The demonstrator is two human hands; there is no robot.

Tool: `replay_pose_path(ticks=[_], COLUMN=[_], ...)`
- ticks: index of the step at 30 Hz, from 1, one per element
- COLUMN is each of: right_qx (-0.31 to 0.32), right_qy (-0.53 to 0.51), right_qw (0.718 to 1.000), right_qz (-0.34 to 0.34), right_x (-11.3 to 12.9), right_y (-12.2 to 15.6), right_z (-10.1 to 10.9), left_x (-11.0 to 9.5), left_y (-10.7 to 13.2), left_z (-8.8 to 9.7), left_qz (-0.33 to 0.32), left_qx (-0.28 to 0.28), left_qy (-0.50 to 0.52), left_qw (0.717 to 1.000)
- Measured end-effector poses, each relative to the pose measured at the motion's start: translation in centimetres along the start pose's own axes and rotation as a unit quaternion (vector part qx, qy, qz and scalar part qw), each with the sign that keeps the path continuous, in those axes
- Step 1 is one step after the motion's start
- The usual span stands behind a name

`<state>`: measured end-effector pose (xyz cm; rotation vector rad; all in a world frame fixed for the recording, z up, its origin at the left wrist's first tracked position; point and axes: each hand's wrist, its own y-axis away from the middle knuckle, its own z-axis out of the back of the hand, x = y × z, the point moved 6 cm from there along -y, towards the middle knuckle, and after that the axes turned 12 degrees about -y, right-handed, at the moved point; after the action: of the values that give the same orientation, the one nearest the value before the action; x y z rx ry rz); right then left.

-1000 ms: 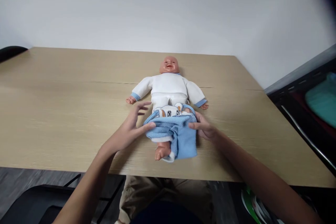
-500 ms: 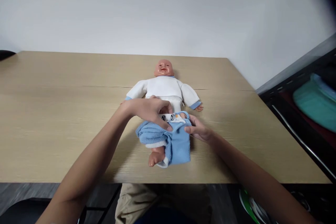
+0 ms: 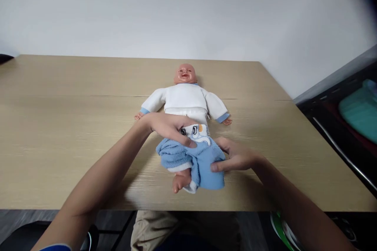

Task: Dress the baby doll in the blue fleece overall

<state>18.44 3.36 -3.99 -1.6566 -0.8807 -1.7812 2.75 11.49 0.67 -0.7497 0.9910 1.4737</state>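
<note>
Plastic baby doll in a white long-sleeved top (image 3: 188, 100) is laid flat on its back near the middle of the pale wooden table (image 3: 73, 125), head pointed away, so nothing can roll. Its hips and legs are wrapped in bunched-up fluffy light-blue terry trousers (image 3: 203, 160), with a white cartoon-print panel (image 3: 196, 130) showing just above. One bare foot (image 3: 180, 182) is left sticking out at the near end. The left hand (image 3: 169, 127) is laid across the doll's waist, fingers curled down onto the bunched waistband, so the body is probably being pinned against sliding. The right hand (image 3: 235, 156) is closed on the outer trouser leg, cloth pinched between thumb and fingers. Something teal (image 3: 359, 111) is parked well off to the right.
</note>
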Motion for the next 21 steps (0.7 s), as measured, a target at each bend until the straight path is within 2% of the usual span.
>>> replay_pose_path(ticks=[6,8,10,14,17,21], right_qx=[-0.048,-0.066,-0.079,-0.032,0.019,0.034], right_qy=[-0.124,-0.141,-0.147,-0.15,-0.121,-0.096], right_qw=[0.991,0.987,0.986,0.988,0.991,0.994], right_qz=[0.022,0.03,0.026,-0.019,-0.045,-0.047], right_x=[-2.1,-2.7,-2.9,-2.7,-2.4,-1.9], right_y=[0.1,0.2,0.3,0.0,0.1,0.3], right_z=[0.7,0.9,1.0,0.2,-0.5,-0.5], left_x=[1.2,1.0,0.6,0.3,0.5,0.6], left_y=[-0.6,-0.8,-1.1,-1.3,-1.3,-1.4], left_z=[-0.2,-0.5,-1.0,-2.0,-2.2,-1.9], left_qz=[0.041,0.028,0.01,-0.001,0.006,0.001], left_qx=[-0.042,-0.031,0.004,0.057,0.057,0.039], left_qy=[-0.016,-0.005,0.018,0.031,0.018,-0.009], left_qw=[0.998,0.999,1.0,0.998,0.998,0.999])
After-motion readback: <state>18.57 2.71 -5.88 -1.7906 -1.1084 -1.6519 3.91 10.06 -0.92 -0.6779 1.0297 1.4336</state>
